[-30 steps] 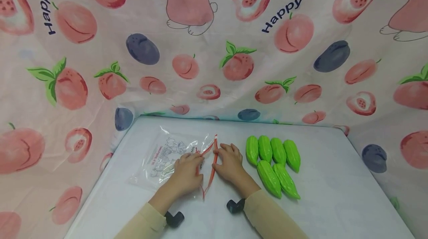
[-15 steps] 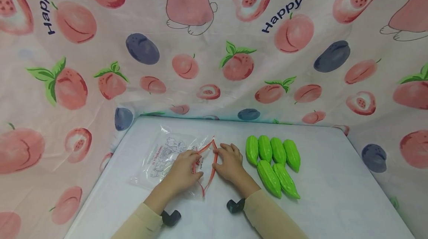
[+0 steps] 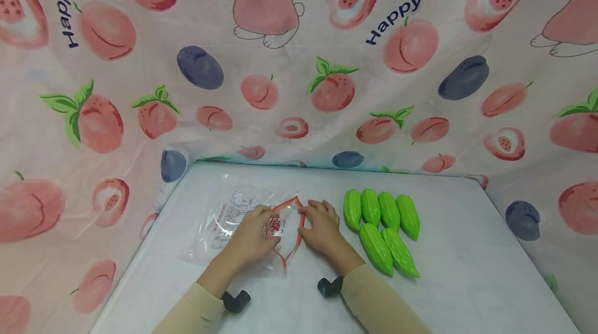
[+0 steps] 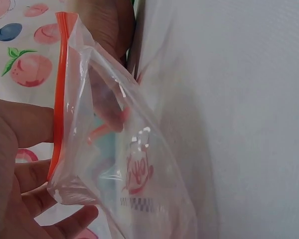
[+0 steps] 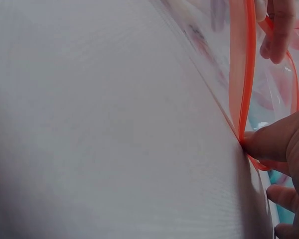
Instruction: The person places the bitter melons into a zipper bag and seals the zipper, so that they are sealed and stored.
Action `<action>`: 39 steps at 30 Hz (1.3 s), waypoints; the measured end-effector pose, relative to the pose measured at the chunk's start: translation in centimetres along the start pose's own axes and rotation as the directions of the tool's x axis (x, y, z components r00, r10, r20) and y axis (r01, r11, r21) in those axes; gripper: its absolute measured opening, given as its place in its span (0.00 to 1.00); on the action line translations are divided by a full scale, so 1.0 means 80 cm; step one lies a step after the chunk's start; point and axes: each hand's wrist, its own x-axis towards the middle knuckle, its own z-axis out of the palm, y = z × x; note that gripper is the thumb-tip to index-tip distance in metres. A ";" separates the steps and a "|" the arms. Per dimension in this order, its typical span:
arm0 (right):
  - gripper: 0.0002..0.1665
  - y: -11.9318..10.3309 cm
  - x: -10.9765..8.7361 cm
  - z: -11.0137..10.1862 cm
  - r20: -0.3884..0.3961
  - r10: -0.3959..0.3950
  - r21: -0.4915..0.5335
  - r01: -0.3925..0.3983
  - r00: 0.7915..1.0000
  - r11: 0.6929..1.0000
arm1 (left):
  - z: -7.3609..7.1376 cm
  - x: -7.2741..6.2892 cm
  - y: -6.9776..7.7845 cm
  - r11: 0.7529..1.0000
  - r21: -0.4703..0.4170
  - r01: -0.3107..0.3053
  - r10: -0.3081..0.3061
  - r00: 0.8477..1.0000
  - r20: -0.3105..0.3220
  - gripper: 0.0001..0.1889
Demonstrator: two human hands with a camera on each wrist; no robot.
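Observation:
A clear zip-lock bag [image 3: 219, 219] with an orange zip edge, a line drawing and red lettering lies on the white table. Its mouth stands parted in a diamond shape between both hands. On the left side of the mouth, my left hand [image 3: 252, 235] grips the orange edge; the left wrist view shows thumb and fingers at the orange strip [image 4: 61, 94]. Opposite it, my right hand [image 3: 322, 227] pinches the other edge, thumb [image 5: 269, 144] pressed on the orange strip [image 5: 246, 69] in the right wrist view. No contents show inside the bag.
Several bright green, ribbed, elongated fruit-like pieces [image 3: 380, 230] lie in two rows just right of the right hand. The white table [image 3: 472, 271] ends at a fruit-print cloth [image 3: 303, 48] that hangs behind and along both sides. Black wrist cameras [image 3: 237, 301] sit below each hand.
My left hand has moved a little left with its edge of the bag, so the mouth gapes wider and more red lettering shows. The right hand stays almost where it was.

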 end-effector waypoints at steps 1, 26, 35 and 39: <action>0.27 0.000 0.000 0.000 0.001 0.004 -0.002 -0.004 1.000 1.000 | 0.000 0.000 0.000 1.000 -0.006 0.003 -0.003 1.000 0.003 0.32; 0.26 0.001 0.001 0.000 -0.005 -0.008 -0.002 0.008 1.000 1.000 | 0.035 -0.001 -0.008 0.994 0.108 -0.026 0.015 0.995 0.096 0.24; 0.29 0.002 0.000 0.000 0.005 0.010 -0.014 -0.010 1.000 1.000 | 0.034 -0.007 -0.001 0.994 0.101 0.030 -0.045 0.986 0.159 0.25; 0.29 0.001 0.001 0.000 0.004 0.000 -0.005 0.000 1.000 1.000 | 0.033 -0.009 0.003 0.994 0.098 0.047 -0.065 0.980 0.186 0.26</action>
